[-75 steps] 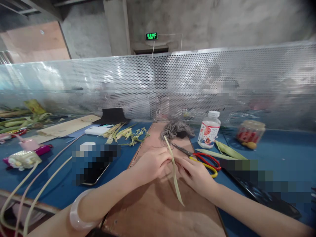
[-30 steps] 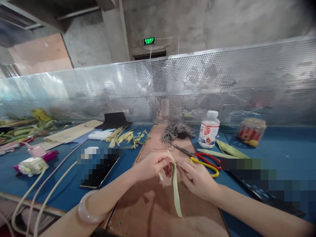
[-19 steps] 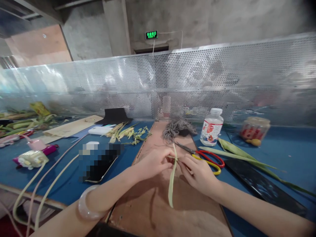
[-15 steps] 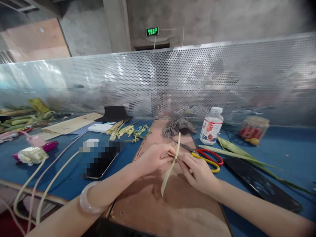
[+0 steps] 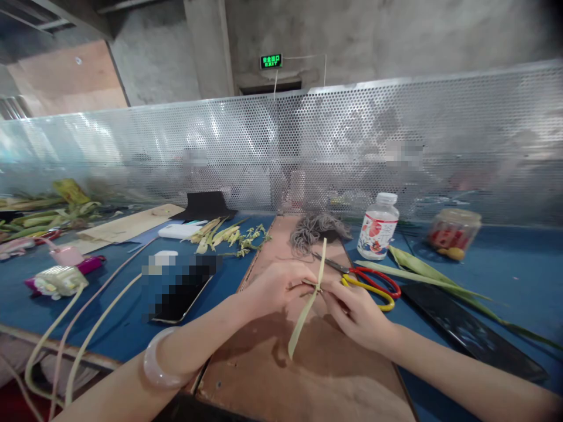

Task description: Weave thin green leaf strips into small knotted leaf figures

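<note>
Above the brown board [image 5: 264,375], both hands pinch a pale green strip of husk-like leaf [image 5: 303,322] where it crosses in a small knot. My left hand [image 5: 279,284] grips it from the left with fingers curled, a white bangle [image 5: 160,358] on its wrist. From the right, the fingertips of my right hand [image 5: 354,305] close on the same crossing. One end of the strip points up, the longer end hangs down toward the board. Just beyond my right hand lie scissors [image 5: 373,287] with red and yellow handles. Grey yarn [image 5: 314,231] is heaped behind the hands.
Right of the board are a white-capped bottle [image 5: 378,227], a jar [image 5: 455,234], long green husks [image 5: 417,266] and a dark tray-like object [image 5: 470,328]. On the left are a phone [image 5: 185,293], dried leaf pieces [image 5: 220,234], cables and a charger [image 5: 59,280]. A perforated metal screen [image 5: 237,140] stands behind.
Both hands stay on the leaf strip's crossing, with only a slight shift of the fingers. The whole view has moved a little, so everything sits slightly lower.
</note>
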The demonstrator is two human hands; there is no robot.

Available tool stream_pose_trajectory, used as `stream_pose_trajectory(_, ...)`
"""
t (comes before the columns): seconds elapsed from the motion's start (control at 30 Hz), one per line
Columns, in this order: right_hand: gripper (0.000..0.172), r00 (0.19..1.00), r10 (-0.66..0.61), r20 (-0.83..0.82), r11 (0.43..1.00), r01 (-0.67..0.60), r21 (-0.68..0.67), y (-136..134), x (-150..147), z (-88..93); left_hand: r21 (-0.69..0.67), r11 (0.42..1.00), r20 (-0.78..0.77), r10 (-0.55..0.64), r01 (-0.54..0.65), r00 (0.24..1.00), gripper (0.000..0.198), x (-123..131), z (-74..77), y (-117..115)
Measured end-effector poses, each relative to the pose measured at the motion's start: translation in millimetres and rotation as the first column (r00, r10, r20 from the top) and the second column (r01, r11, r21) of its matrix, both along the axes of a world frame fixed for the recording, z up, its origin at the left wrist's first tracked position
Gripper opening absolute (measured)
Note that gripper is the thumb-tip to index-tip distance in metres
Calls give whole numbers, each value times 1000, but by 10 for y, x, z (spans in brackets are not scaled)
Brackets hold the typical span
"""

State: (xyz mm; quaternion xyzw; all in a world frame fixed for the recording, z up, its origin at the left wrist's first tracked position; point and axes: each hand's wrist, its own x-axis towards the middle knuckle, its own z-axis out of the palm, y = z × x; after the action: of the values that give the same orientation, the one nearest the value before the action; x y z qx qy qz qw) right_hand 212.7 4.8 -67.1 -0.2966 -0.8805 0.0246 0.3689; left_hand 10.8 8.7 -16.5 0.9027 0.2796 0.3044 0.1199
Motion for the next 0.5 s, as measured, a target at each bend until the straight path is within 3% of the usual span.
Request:
stream_pose_trajectory(0.43,17,1000,16,12,1000,-16,15,49,7,-27,190,982,-127,20,4,992,20,-31,5,-12)
stream_pose_trajectory(0.5,18,999,-7,-32,1000,8,26,56,1,-14,279,958,-74,97,-73,993,19,-36,21,-30)
